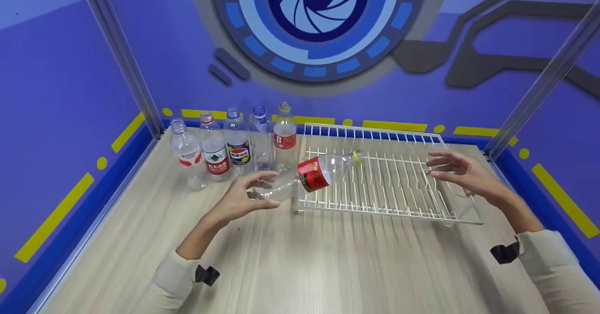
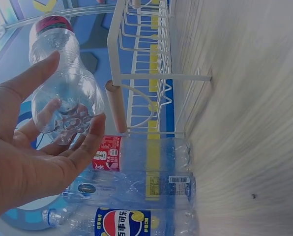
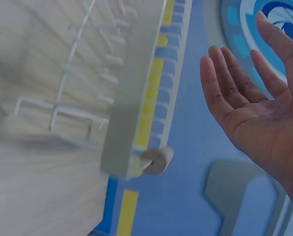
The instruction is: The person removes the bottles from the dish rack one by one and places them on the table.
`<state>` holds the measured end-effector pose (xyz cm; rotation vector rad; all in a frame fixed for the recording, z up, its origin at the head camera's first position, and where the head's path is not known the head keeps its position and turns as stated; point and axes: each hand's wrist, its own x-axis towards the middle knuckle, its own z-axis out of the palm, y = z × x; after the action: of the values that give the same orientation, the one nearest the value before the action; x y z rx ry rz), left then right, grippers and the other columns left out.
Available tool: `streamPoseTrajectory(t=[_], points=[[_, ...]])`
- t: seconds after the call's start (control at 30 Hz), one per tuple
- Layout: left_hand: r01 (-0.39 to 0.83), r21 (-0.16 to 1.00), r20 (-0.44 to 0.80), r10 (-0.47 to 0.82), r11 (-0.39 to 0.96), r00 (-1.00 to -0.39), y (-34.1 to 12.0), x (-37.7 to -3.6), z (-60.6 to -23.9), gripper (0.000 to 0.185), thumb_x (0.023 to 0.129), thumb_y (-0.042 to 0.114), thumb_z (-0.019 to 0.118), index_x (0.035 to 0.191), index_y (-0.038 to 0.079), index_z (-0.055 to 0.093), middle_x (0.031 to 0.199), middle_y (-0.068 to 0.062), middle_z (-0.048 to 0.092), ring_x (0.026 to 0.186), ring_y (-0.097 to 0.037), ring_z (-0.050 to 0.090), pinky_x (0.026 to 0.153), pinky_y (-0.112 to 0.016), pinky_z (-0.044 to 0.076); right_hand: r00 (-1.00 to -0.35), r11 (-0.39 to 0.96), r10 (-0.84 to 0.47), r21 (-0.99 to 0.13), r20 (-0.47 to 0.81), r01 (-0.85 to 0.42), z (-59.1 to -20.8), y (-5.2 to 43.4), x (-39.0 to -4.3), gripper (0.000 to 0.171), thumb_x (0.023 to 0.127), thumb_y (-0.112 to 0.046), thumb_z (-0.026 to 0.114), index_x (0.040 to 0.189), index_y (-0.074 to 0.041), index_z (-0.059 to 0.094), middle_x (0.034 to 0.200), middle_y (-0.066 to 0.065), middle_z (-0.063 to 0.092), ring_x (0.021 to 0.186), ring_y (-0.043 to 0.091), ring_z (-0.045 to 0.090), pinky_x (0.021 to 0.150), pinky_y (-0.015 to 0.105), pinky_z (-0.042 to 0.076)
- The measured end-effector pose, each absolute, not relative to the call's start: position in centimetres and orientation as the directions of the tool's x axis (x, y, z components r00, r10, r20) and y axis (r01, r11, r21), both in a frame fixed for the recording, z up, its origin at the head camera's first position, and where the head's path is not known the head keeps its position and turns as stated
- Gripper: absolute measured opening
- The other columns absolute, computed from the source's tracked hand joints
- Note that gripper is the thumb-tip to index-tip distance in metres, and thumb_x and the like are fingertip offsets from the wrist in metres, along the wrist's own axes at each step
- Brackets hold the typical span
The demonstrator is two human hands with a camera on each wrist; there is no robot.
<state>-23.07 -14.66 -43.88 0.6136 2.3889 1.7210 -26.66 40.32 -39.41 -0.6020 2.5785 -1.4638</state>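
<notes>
In the left wrist view, the bottom edge cuts off the lowest bottle (image 2: 136, 222) (only part of its blue label shows), and the left hand (image 2: 23, 147) runs off the left edge. The right wrist view blurs the rack (image 3: 82, 83) at upper left; the right hand (image 3: 257, 105) leaves the frame at right.

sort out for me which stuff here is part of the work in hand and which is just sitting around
In use: red-label bottle, held at its base by the left hand; white wire rack; right hand, open above the rack.

Lying about: five upright bottles at the back left.
</notes>
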Motion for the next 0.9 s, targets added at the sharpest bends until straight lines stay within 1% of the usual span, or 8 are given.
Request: streamPoseTrajectory(t=[0.13, 0.2, 0.37, 0.47, 0.57, 0.7, 0.83, 0.9], points=[[0.203, 0.949, 0.097, 0.391, 0.241, -0.915, -14.9, -23.1, -44.0, 0.068, 0.084, 0.019, 0.085, 0.144, 0.008, 0.055, 0.139, -0.018, 0.060, 0.129, -0.040, 0.056, 0.100, -0.047, 0.054, -0.921, 0.422, -0.370, -0.862, 0.120, -0.281, -40.0, 42.3, -27.4, 0.046, 0.103, -0.006, 0.059, 0.148, -0.005, 0.048, 0.125, -0.014, 0.068, 0.111, 0.001, 0.068, 0.089, 0.016, 0.055], [0.187, 0.957, 0.088, 0.392, 0.222, -0.916, -15.0, -23.0, -44.1, 0.068, 0.085, 0.019, 0.084, 0.145, 0.007, 0.053, 0.140, -0.020, 0.058, 0.130, -0.042, 0.055, 0.100, -0.046, 0.054, -0.932, 0.414, -0.338, -0.870, 0.127, -0.269, -40.3, 43.1, -27.6, 0.044, 0.103, -0.006, 0.058, 0.147, -0.008, 0.050, 0.124, -0.016, 0.067, 0.108, -0.001, 0.068, 0.087, 0.016, 0.056], [0.166, 0.968, 0.081, 0.393, 0.189, -0.916, -15.3, -23.1, -44.4, 0.068, 0.087, 0.021, 0.081, 0.146, 0.007, 0.050, 0.144, -0.023, 0.055, 0.132, -0.046, 0.051, 0.098, -0.042, 0.055, -0.965, 0.444, -0.236, -0.871, 0.114, -0.211, -41.2, 44.5, -28.1, 0.041, 0.103, -0.010, 0.060, 0.142, -0.018, 0.055, 0.120, -0.023, 0.065, 0.105, -0.006, 0.066, 0.085, 0.015, 0.056], [0.157, 0.970, 0.077, 0.381, 0.185, -0.921, -15.4, -23.1, -44.7, 0.067, 0.088, 0.021, 0.081, 0.145, 0.008, 0.050, 0.143, -0.021, 0.056, 0.132, -0.046, 0.050, 0.098, -0.041, 0.054, -0.973, 0.458, -0.203, -0.868, 0.109, -0.192, -41.8, 45.4, -28.4, 0.040, 0.103, -0.012, 0.060, 0.143, -0.016, 0.055, 0.119, -0.025, 0.065, 0.104, -0.009, 0.065, 0.086, 0.012, 0.054], [0.144, 0.972, 0.068, 0.361, 0.187, -0.930, -15.4, -23.0, -44.8, 0.066, 0.087, 0.022, 0.082, 0.144, 0.010, 0.051, 0.142, -0.019, 0.056, 0.132, -0.043, 0.052, 0.097, -0.040, 0.055, -0.978, 0.464, -0.183, -0.868, 0.105, -0.180, -42.2, 46.2, -28.6, 0.041, 0.103, -0.013, 0.060, 0.144, -0.013, 0.055, 0.118, -0.025, 0.065, 0.103, -0.010, 0.064, 0.086, 0.010, 0.052], [0.145, 0.972, 0.075, 0.337, 0.188, -0.938, -15.3, -23.0, -44.9, 0.067, 0.086, 0.020, 0.083, 0.144, 0.010, 0.051, 0.141, -0.018, 0.056, 0.129, -0.038, 0.054, 0.096, -0.039, 0.055, -0.983, 0.453, -0.165, -0.879, 0.084, -0.151, -42.8, 47.3, -28.5, 0.041, 0.103, -0.014, 0.060, 0.144, -0.013, 0.055, 0.118, -0.025, 0.065, 0.101, -0.009, 0.065, 0.083, 0.011, 0.054], [0.151, 0.972, 0.085, 0.333, 0.179, -0.939, -15.4, -23.1, -45.2, 0.069, 0.086, 0.019, 0.083, 0.145, 0.008, 0.048, 0.141, -0.019, 0.055, 0.129, -0.039, 0.054, 0.096, -0.038, 0.055, -0.986, 0.460, -0.163, -0.882, 0.034, -0.107, -43.6, 48.2, -28.4, 0.045, 0.104, -0.016, 0.060, 0.147, -0.010, 0.051, 0.117, -0.028, 0.062, 0.101, -0.010, 0.064, 0.082, 0.012, 0.055], [0.147, 0.973, 0.081, 0.332, 0.179, -0.940, -15.4, -23.2, -45.3, 0.072, 0.086, 0.019, 0.082, 0.148, 0.009, 0.046, 0.142, -0.019, 0.054, 0.130, -0.040, 0.053, 0.095, -0.039, 0.055, -0.986, 0.465, -0.168, -0.881, 0.013, -0.091, -44.1, 48.5, -28.4, 0.047, 0.104, -0.018, 0.059, 0.149, -0.007, 0.049, 0.117, -0.029, 0.061, 0.101, -0.010, 0.064, 0.083, 0.013, 0.054]])
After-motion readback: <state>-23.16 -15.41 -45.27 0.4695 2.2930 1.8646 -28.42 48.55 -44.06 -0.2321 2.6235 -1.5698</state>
